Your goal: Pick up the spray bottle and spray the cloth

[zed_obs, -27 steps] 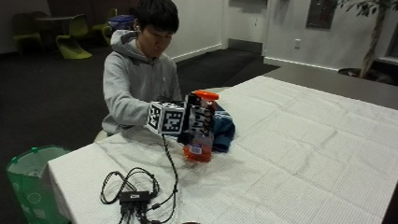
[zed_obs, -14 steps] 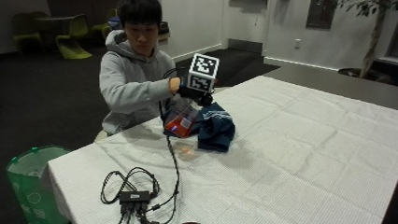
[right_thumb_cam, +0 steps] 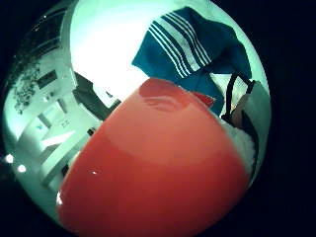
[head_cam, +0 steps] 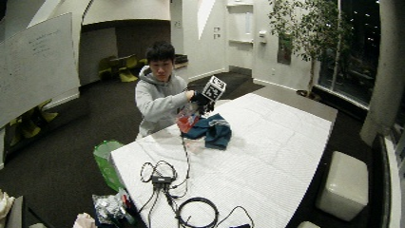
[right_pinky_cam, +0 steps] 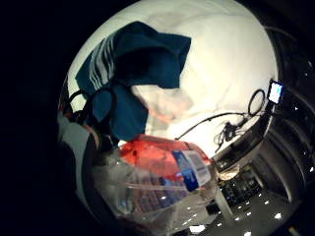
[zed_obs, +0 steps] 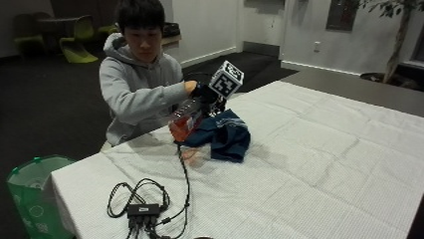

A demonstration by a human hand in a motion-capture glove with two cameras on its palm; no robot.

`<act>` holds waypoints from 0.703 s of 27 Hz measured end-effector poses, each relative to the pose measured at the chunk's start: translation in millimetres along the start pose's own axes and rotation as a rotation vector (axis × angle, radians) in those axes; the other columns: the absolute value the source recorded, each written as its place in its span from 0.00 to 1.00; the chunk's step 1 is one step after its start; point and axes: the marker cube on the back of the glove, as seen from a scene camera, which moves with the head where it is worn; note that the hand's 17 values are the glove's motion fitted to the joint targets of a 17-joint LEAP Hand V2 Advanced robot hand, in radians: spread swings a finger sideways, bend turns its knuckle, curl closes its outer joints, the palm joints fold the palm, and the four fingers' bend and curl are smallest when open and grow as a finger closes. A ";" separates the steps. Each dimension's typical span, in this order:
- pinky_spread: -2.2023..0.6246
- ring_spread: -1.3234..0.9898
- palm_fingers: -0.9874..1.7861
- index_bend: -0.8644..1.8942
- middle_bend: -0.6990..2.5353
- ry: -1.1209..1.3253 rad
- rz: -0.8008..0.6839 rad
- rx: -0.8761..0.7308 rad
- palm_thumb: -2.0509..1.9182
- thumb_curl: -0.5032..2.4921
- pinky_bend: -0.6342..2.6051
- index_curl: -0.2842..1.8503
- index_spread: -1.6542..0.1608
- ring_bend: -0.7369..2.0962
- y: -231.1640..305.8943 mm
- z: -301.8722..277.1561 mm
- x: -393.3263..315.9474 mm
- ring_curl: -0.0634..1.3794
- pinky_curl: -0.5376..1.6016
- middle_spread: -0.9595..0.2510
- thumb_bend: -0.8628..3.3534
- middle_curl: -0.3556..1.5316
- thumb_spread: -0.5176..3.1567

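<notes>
Fingers of the gloved right hand are curled round the upper part of the spray bottle, which is lifted clear of the bench and hangs in the air just beside the cloth, on the person's side of it. Individual fingers are hard to make out in the outside view, but both palm views show the bottle filling the space against the palm, so the hold is judged to be a grip round the neck and trigger end.

The bottle is tilted: its long axis runs on a slant, with the clear top end up at the hand and the red, liquid-filled base lower and swung out toward the person and away from the cloth. That tilt probably serves to aim the nozzle end across at the cloth, though the nozzle itself is hidden by the hand and its exact direction cannot be told. The label shows on the bottle's side in the little-finger palm view.

Just beyond the bottle, the cloth, dark blue with white stripes along one edge, lies bunched in a heap on the white covering of the bench. It sits within easy range of the bottle, which suits the spraying step; the pick-up appears done and the spraying looks about to begin or under way.
</notes>
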 end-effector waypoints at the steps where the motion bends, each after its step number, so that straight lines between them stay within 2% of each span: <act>1: 0.70 0.49 0.86 0.46 0.41 -0.001 0.001 -0.016 0.76 0.38 0.31 0.36 0.82 0.49 -4.3 6.2 1.2 0.34 0.43 0.71 0.20 0.45 0.25; 8: 0.70 0.49 0.85 0.46 0.41 0.001 0.019 -0.077 0.76 0.39 0.31 0.37 0.82 0.49 -23.4 24.4 5.9 0.35 0.43 0.71 0.20 0.45 0.25; 19: 0.70 0.49 0.85 0.46 0.40 0.046 0.036 0.004 0.76 0.40 0.31 0.37 0.82 0.49 -4.7 -17.7 -18.7 0.35 0.43 0.70 0.20 0.45 0.24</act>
